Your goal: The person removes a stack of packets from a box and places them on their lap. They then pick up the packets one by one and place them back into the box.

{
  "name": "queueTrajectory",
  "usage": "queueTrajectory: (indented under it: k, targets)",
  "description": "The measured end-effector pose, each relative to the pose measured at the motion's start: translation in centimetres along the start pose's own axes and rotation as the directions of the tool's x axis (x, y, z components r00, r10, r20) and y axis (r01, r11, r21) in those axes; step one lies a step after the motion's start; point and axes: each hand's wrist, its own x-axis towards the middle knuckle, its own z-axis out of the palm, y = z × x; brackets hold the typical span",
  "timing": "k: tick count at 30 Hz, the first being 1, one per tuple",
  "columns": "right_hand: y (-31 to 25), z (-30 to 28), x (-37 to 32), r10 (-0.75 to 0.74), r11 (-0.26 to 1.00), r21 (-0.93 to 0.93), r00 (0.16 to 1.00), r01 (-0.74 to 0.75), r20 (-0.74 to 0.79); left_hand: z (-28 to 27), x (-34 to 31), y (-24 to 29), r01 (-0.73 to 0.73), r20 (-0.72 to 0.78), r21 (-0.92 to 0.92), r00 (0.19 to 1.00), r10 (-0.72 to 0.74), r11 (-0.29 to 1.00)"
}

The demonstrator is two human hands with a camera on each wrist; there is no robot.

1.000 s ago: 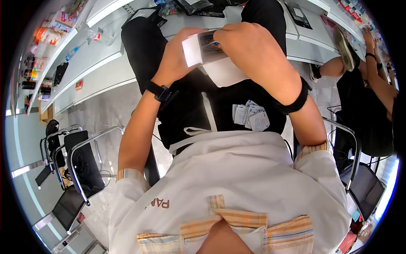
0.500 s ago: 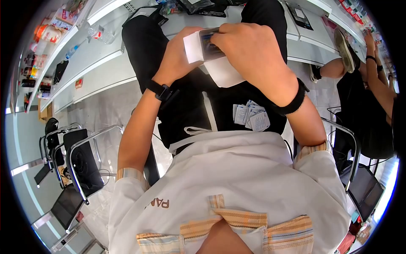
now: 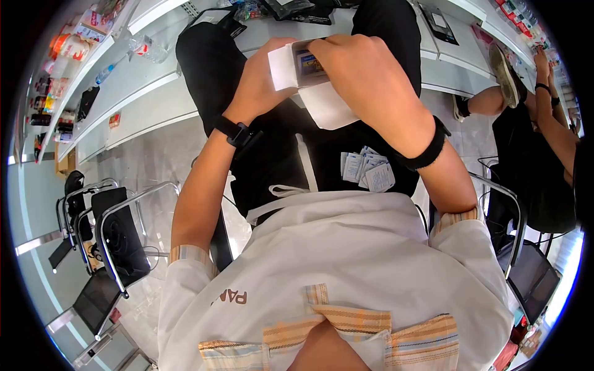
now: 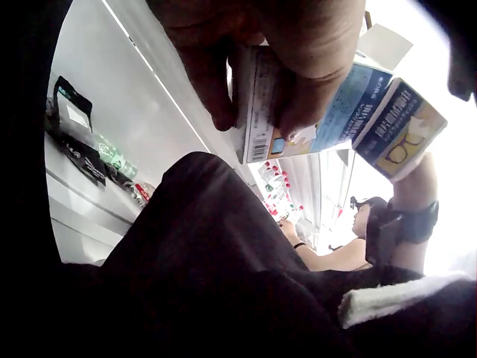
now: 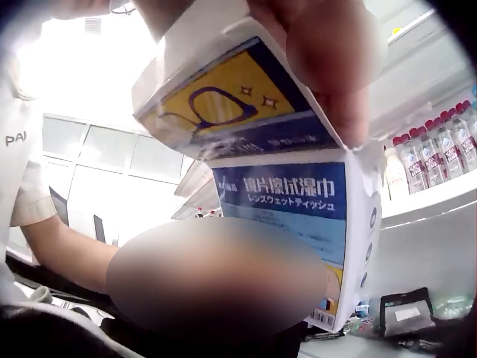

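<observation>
In the head view, my left hand (image 3: pixel 263 77) grips a carton of lens wipes (image 3: pixel 283 69) from its side, above the lap. The left wrist view shows its fingers curled round the carton's (image 4: pixel 339 112) barcoded end. The carton is blue and yellow outside with glasses printed on it; its lid (image 5: pixel 231 97) hangs open. My right hand (image 3: pixel 377 77) is at the carton's mouth, fingertips inside and hidden; I cannot tell what they hold. Blue and yellow print shows inside the mouth. Several small white sachets (image 3: pixel 368 170) lie in a loose pile on the right thigh.
White shelves (image 3: pixel 148 86) stand ahead and to the left, with bottles and packets. Black pouches (image 3: pixel 297 12) lie on the shelf beyond the knees. Chairs (image 3: pixel 117 229) stand at the left, and another person (image 3: pixel 532 154) sits at the right.
My right hand has shifted slightly at the carton's mouth, and more of the blue and yellow print inside now shows. The left hand's hold and the sachet pile are unchanged.
</observation>
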Motion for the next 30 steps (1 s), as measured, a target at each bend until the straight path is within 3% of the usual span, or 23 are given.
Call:
queueTrajectory:
  k: [5,8,10,14,16,20,22,25,30]
  targets:
    - [0.3,-0.7,0.1,-0.030,0.998,0.046,0.999,0.032,-0.039,-0.2,-0.1,0.2,-0.012,0.002,-0.001,1.000,0.012,1.000]
    - [0.7,-0.2,0.0,-0.051,0.981,0.182,0.998,0.059,-0.047,-0.2,0.1,0.4,0.016,0.008,-0.004,1.000,-0.016,1.000]
    - [0.5,-0.2,0.0,-0.059,0.981,0.193,0.986,0.028,0.155,-0.2,0.2,0.8,0.006,0.008,-0.008,1.000,-0.006,1.000]
    - [-0.3,-0.4,-0.2,-0.044,0.976,0.218,0.972,-0.007,0.229,-0.3,0.2,1.5,-0.083,0.027,0.014,0.996,0.082,0.996]
    - [-0.1,0.2,-0.4,-0.068,0.946,0.323,0.971,-0.010,0.229,-0.4,0.3,1.6,-0.082,0.036,-0.007,0.996,0.082,0.997]
    - [-0.3,-0.3,0.0,-0.058,0.951,0.308,0.962,-0.028,0.267,-0.3,0.3,2.0,-0.083,0.039,-0.039,0.996,0.085,0.996]
    - [-0.6,-0.8,0.3,0.029,0.939,0.310,0.933,-0.149,0.359,-0.3,0.3,2.0,-0.076,0.039,-0.047,0.996,0.078,0.996]
    - [-0.5,-0.4,0.0,-0.019,0.947,0.313,0.959,-0.074,0.283,-0.4,0.2,2.2,-0.053,0.048,-0.070,0.997,0.057,0.996]
    - [-0.4,-0.8,-0.1,-0.019,0.951,0.300,0.948,-0.081,0.317,-0.3,0.5,2.2,-0.081,0.049,-0.087,0.995,0.086,0.993]
